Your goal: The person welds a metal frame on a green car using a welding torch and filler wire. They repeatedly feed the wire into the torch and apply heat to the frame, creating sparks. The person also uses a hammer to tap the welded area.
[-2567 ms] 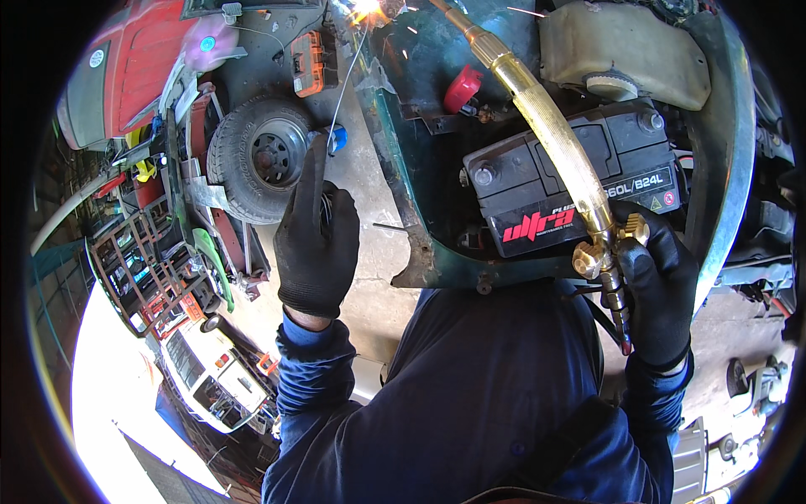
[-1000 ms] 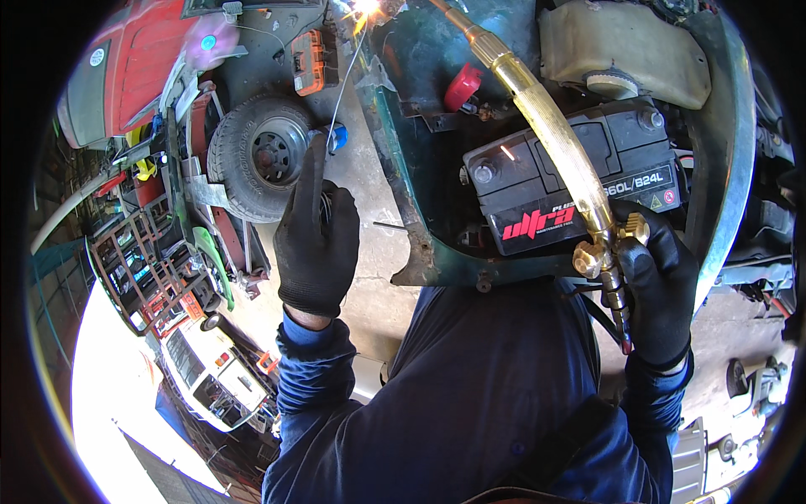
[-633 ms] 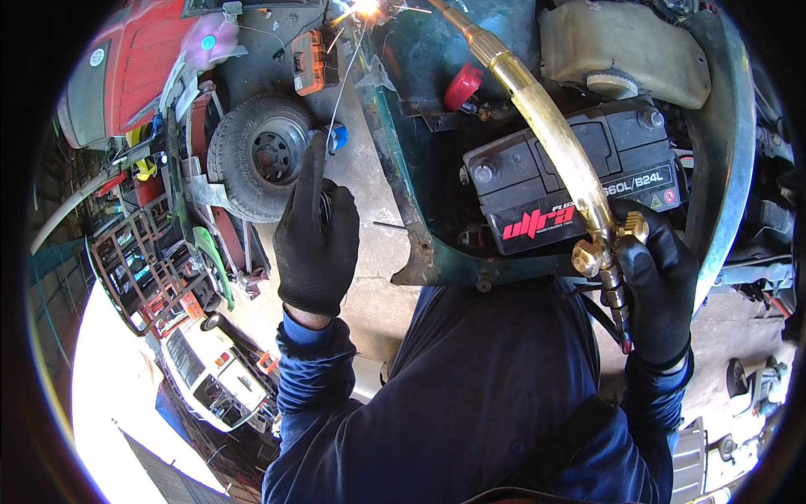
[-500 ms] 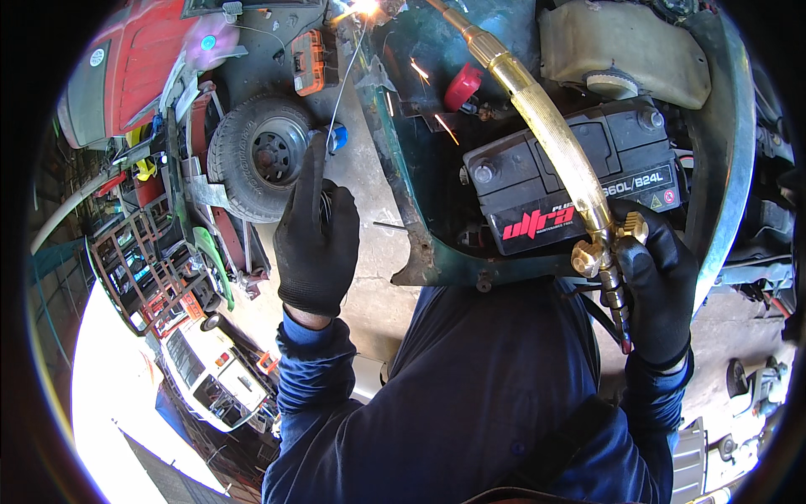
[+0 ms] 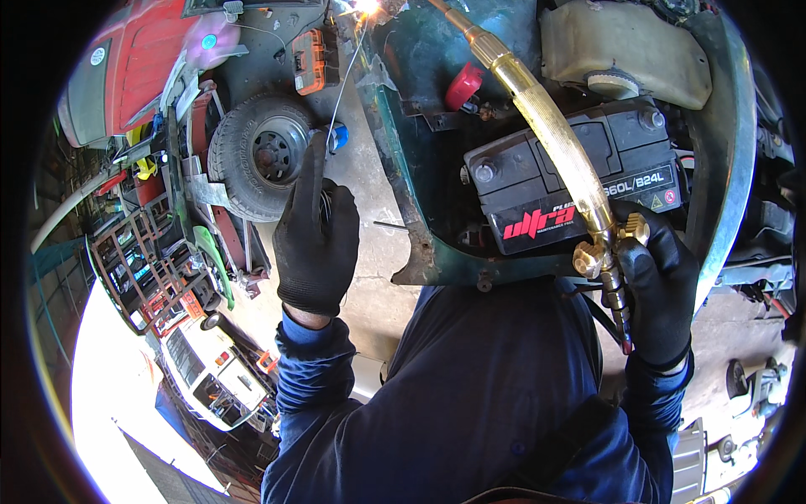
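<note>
My right hand (image 5: 657, 290), in a black glove, is closed around the valve end of a brass gas welding torch (image 5: 550, 126). The torch slants up and left over a car battery (image 5: 579, 176). My left hand (image 5: 319, 244), also gloved in black, grips a thin welding rod (image 5: 345, 82), the index finger stretched along it. The rod's far end meets a bright glow (image 5: 367, 7) at the top edge, on the green metal body panel (image 5: 388, 143). The torch tip runs out of view there.
A whitish plastic reservoir (image 5: 621, 50) stands behind the battery. Near it lies a red round cap (image 5: 463, 86). On the floor to the left are a wheel with a tyre (image 5: 267, 158) and an orange tool case (image 5: 309, 62). A red vehicle (image 5: 143, 63) is at far left.
Both hands, the torch and the rod stay almost still. The flying sparks seen earlier over the engine bay no longer show; the glow at the top remains.
</note>
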The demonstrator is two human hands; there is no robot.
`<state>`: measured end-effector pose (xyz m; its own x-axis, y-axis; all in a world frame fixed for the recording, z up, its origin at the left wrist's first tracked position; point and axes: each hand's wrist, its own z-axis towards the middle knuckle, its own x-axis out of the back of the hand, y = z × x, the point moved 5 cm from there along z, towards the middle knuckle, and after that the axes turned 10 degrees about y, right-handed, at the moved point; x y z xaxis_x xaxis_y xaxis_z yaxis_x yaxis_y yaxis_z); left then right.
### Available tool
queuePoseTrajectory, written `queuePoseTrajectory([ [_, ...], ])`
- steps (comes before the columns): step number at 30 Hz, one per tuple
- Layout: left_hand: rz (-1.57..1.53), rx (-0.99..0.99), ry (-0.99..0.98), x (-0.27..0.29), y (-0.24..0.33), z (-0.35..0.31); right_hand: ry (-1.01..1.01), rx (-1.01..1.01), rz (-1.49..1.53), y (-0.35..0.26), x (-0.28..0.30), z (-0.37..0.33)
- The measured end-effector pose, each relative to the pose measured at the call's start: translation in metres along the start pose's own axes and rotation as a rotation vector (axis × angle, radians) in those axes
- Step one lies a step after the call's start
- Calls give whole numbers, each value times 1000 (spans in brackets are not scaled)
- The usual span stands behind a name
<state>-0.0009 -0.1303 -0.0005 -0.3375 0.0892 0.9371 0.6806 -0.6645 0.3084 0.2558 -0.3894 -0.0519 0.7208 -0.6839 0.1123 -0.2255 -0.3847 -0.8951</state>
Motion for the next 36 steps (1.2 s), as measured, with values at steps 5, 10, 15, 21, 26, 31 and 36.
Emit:
queuePoseTrajectory([
  [5, -6, 25, -21, 1, 0, 0, 11, 6, 9, 0, 0, 0],
  [10, -1, 8, -11, 1, 0, 1, -2, -1, 35, 2, 0, -1],
  [15, 1, 10, -14, 1, 1, 1, 16, 10, 18, 3, 0, -1],
  [21, 8, -1, -15, 2, 1, 0, 9, 5, -10, 2, 0, -1],
  [26, 9, -2, -7, 1, 0, 0, -5, -12, 13, 1, 0, 0],
  [31, 14, 28, -11, 1, -1, -1, 8, 20, 9, 0, -1, 0],
  [36, 14, 42, -18, 1, -1, -2, 0, -11, 2, 0, 0, 0],
])
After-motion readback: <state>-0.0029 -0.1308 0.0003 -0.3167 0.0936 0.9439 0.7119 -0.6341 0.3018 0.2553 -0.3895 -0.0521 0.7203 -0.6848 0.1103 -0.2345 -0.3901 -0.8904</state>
